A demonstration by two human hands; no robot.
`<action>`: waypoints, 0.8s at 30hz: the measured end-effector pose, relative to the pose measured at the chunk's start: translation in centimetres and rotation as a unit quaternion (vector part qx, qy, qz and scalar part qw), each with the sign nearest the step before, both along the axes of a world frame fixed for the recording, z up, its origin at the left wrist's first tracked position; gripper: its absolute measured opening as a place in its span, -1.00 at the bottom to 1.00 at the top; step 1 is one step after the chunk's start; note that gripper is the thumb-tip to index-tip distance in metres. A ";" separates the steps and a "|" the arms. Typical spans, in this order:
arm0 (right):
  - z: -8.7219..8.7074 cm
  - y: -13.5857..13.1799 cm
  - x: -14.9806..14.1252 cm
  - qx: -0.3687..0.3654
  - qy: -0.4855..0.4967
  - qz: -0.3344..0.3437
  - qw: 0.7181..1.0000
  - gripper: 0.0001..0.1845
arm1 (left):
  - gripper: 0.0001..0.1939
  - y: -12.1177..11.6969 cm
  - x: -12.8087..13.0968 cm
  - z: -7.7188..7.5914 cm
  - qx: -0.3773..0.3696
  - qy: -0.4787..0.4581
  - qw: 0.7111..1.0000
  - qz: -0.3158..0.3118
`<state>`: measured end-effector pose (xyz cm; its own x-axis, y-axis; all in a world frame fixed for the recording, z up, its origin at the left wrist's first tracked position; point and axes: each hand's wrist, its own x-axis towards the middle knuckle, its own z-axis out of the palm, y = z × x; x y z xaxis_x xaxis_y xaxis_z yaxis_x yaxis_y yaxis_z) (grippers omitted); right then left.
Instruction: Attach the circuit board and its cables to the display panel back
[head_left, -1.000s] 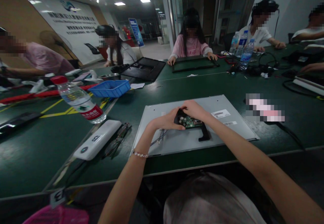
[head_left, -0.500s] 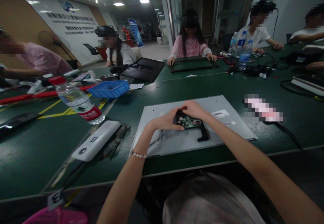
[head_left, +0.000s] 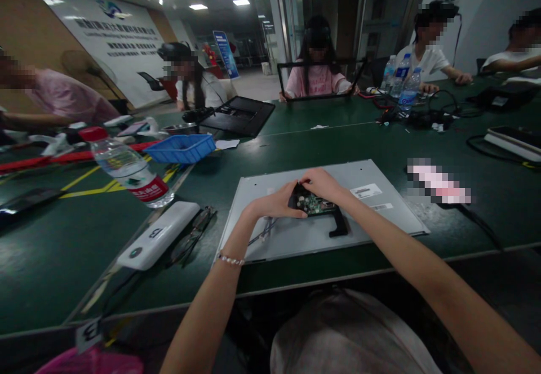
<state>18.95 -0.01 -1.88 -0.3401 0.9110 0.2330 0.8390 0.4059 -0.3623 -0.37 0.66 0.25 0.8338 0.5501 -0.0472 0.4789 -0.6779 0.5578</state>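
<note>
A green circuit board (head_left: 313, 203) in a black plastic frame (head_left: 338, 225) lies on the back of a grey flat display panel (head_left: 291, 245). My left hand (head_left: 276, 200) grips the board's left side, thumb along the near edge and fingers at the far corner. At that same far-left corner, the fingertips of my right hand (head_left: 323, 185) are pinched together; the exact spot they grip is hidden. Grey cables (head_left: 265, 231) run out below my left wrist over the panel.
Left of the panel are glasses (head_left: 192, 237), a white power bank (head_left: 159, 234), a water bottle (head_left: 131, 167) and a blue tray (head_left: 182, 147). A blurred-out pink item (head_left: 439, 182) with a cable lies right. Across the table, a person holds a black frame (head_left: 315, 98).
My hands and the circuit board stay in nearly the same place. Across the table, the person has tilted the black frame from lying low to standing upright.
</note>
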 end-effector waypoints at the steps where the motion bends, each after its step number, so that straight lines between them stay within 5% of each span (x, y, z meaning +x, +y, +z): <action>1: 0.1 -0.1 0.0 -0.002 -0.007 -0.001 1.000 -0.72 | 0.00 0.0 0.0 0.0 0.003 -0.003 1.000 -0.001; 9: 0.5 -0.5 -0.2 0.005 -0.033 0.014 0.999 -0.72 | 0.04 0.1 -0.1 0.0 0.008 0.009 1.000 0.000; 24: 1.0 -0.2 1.1 -0.018 0.083 0.045 0.995 -0.70 | 0.07 0.0 -0.2 0.2 0.012 0.014 1.000 0.001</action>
<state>20.00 -0.21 -0.88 -0.3806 0.8871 0.2613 0.7269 0.4616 -0.5085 -0.57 0.61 0.48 0.8308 0.5536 -0.0575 0.4963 -0.6901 0.5266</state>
